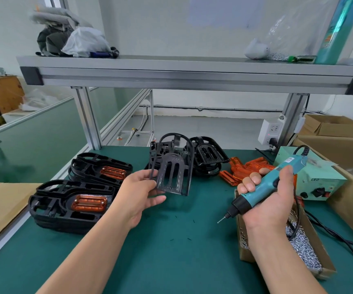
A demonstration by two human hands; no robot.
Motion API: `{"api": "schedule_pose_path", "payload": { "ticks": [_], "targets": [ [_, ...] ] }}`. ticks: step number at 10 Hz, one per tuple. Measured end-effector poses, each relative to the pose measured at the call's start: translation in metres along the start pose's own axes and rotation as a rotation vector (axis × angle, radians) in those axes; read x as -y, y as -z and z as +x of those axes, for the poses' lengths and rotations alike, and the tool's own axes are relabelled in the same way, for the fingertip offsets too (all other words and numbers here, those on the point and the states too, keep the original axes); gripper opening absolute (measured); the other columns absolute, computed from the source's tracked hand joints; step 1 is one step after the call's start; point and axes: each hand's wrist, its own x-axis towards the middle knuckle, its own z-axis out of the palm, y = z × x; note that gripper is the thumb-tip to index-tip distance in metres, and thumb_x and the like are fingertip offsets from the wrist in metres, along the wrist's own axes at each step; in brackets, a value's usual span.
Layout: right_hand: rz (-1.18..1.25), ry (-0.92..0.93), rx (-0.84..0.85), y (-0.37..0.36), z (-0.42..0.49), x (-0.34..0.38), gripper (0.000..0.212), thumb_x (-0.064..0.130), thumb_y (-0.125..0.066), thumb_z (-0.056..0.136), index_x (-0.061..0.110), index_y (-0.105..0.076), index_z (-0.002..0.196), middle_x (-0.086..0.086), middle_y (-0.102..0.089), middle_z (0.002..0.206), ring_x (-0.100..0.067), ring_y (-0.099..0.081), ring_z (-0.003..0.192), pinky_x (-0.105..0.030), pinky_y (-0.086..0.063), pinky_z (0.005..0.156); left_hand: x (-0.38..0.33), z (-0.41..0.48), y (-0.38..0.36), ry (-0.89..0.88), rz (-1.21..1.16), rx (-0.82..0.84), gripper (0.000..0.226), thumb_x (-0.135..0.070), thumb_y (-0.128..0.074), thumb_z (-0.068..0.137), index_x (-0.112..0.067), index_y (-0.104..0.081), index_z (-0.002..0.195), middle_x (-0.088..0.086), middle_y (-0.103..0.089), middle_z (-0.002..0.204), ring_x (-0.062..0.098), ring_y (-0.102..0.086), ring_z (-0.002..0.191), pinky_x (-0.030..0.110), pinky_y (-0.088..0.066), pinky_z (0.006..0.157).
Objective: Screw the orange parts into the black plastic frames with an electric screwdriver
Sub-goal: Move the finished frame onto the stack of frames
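Note:
My left hand (142, 192) grips a black plastic frame (172, 166) by its lower left edge and holds it upright above the green mat, with no orange part in it. In my right hand (266, 198) I grip a teal electric screwdriver (264, 187), its bit (222, 219) pointing down and to the left. Loose orange parts (243, 169) lie in a heap behind my right hand. More bare black frames (208, 155) are piled at the back centre.
Two stacks of frames fitted with orange parts (71, 203) (101, 168) stand at the left. A cardboard box of screws (298, 240) lies under my right forearm. A teal power supply (311, 177) sits at the right, cables trailing. An aluminium shelf (192, 75) spans overhead.

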Motion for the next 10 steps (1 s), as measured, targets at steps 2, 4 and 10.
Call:
{"api": "schedule_pose_path", "payload": {
  "ticks": [2,4,10],
  "targets": [
    [0.088,0.007,0.008,0.004,0.003,-0.002,0.045,0.051,-0.038,0.112,0.022,-0.046,0.08,0.011,-0.05,0.056,-0.005,-0.046,0.054,-0.022,-0.038,0.062,0.018,-0.019,-0.002,-0.026,0.011,0.243,0.046,0.023,-0.044,0.094,-0.007,-0.078,0.091,0.02,-0.074,0.106,0.025,-0.072,0.097,0.035,-0.059,0.091],
    [0.062,0.027,0.034,0.009,0.007,-0.005,0.043,0.053,-0.04,0.112,0.024,-0.049,0.081,0.013,-0.052,0.057,-0.003,-0.049,0.052,-0.02,-0.041,0.06,0.021,-0.02,0.006,-0.018,0.022,0.399,0.044,0.023,-0.04,0.095,-0.004,-0.075,0.087,0.026,-0.073,0.118,0.034,-0.071,0.115,0.037,-0.06,0.095],
    [0.136,-0.009,0.119,0.047,0.042,-0.022,0.046,0.063,-0.059,0.101,0.02,-0.06,0.085,0.001,-0.051,0.074,-0.013,-0.047,0.061,-0.027,-0.043,0.058,0.031,-0.015,0.008,-0.152,0.609,0.467,0.045,-0.007,-0.061,0.103,-0.024,-0.055,0.144,-0.014,-0.062,0.142,-0.003,-0.055,0.133,0.028,-0.04,0.119]
  ]
}}
